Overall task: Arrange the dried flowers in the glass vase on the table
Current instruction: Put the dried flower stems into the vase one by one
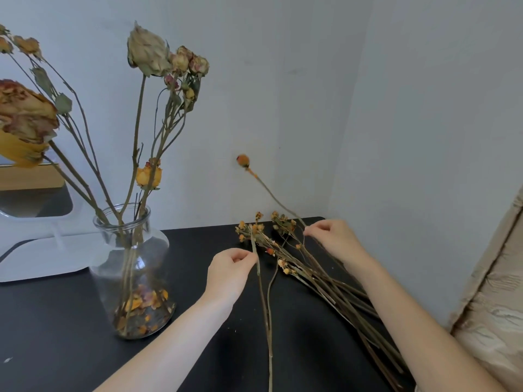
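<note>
Head view is showing the glass vase (133, 267) standing on the black table (56, 321) left of your hands, a white stand (42, 250) sitting just behind it. Your left hand (229, 270) is pinching one stem (261, 292) of the dried flowers (325, 281) lying right of the vase, fingers curled; your right hand (336, 241) is pinching a bud-tipped stem (271, 193) rising from that pile.

Pinched a thin stem (256, 251) in the left grip (232, 267) near centre. Pinched a bud-tipped stem (271, 193) in the right grip (331, 239), bud up toward twelve o'clock. Had loose dried flowers (325, 281) lying at four o'clock on the black counter (56, 335), glass vase (133, 273) at nine.
</note>
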A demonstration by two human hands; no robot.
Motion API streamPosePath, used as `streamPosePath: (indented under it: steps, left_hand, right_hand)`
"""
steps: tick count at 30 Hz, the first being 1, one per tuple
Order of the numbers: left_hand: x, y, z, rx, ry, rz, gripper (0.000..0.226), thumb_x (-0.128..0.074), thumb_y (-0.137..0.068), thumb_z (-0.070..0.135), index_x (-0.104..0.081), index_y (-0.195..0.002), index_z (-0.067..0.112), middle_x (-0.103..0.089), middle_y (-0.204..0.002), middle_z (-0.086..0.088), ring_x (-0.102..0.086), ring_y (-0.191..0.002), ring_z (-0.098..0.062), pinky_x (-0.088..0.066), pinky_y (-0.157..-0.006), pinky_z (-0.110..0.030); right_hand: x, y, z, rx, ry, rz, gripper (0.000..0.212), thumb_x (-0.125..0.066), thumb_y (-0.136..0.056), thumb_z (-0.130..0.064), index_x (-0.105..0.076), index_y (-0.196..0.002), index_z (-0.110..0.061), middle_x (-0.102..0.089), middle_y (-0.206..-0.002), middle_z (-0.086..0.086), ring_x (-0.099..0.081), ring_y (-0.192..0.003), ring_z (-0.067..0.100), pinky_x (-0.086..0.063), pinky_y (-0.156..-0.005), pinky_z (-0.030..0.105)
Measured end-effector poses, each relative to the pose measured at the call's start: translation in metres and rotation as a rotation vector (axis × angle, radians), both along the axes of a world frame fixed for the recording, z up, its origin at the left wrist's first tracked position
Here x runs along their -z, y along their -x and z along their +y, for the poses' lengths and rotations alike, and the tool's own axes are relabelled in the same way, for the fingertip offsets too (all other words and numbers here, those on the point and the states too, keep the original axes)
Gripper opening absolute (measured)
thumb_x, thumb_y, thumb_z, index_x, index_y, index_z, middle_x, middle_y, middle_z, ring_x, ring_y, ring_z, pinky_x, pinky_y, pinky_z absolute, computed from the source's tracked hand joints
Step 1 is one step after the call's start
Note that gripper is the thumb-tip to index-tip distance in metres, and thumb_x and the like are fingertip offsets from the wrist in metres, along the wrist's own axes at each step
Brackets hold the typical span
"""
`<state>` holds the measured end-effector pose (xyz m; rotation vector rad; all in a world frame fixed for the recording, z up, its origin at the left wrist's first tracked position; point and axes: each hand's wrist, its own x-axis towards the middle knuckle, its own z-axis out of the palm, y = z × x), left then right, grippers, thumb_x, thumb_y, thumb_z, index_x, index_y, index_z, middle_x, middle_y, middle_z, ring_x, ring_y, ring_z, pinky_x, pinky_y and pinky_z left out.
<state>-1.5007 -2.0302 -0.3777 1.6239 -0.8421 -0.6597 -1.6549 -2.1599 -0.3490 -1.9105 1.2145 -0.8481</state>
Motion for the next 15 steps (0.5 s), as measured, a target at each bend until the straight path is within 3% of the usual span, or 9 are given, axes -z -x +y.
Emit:
streamPosePath:
  steps: [3,7,11,15]
  left_hand:
    - [-0.016,-0.001,0.019,0.011,0.107,-0.062,0.015,-0.061,-0.088,0.024,-0.063,-0.076,0.034,-0.063,-0.081,0.005,-0.053,-0.075,-0.004,-0.036,-0.060,-0.014]
    - [-0.035,-0.007,0.064,-0.009,0.321,-0.218,0.016,-0.062,-0.085,0.028,-0.066,-0.074,0.039,-0.047,-0.058,0.005,-0.043,-0.057,-0.001,-0.040,-0.057,-0.010]
    - [-0.055,-0.025,0.118,-0.132,0.455,-0.321,0.012,-0.056,-0.074,0.048,-0.065,-0.079,0.042,-0.043,-0.051,0.011,-0.042,-0.052,-0.001,-0.036,-0.051,-0.008]
    - [-0.077,-0.053,0.157,-0.313,0.548,-0.447,0.012,-0.053,-0.073,0.050,-0.063,-0.078,0.045,-0.038,-0.050,0.009,-0.039,-0.048,-0.002,-0.033,-0.048,-0.005]
  right_hand:
    - [-0.021,-0.008,0.011,-0.030,-0.089,-0.203,0.016,-0.057,-0.089,-0.029,-0.068,-0.080,-0.021,-0.053,-0.048,-0.014,-0.044,-0.046,-0.003,-0.031,-0.049,0.014]
    - [-0.044,-0.024,0.029,-0.082,-0.109,-0.389,0.016,-0.053,-0.092,-0.023,-0.062,-0.083,-0.014,-0.048,-0.053,-0.007,-0.037,-0.037,0.000,-0.029,-0.036,0.010]
    - [-0.062,-0.046,0.050,-0.143,-0.066,-0.468,0.014,-0.049,-0.094,-0.021,-0.059,-0.087,-0.014,-0.052,-0.053,-0.008,-0.039,-0.036,-0.001,-0.030,-0.035,0.010]
    - [-0.075,-0.069,0.069,-0.191,-0.018,-0.538,0.015,-0.048,-0.095,-0.020,-0.055,-0.082,-0.016,-0.053,-0.056,-0.005,-0.035,-0.035,0.000,-0.027,-0.034,0.012]
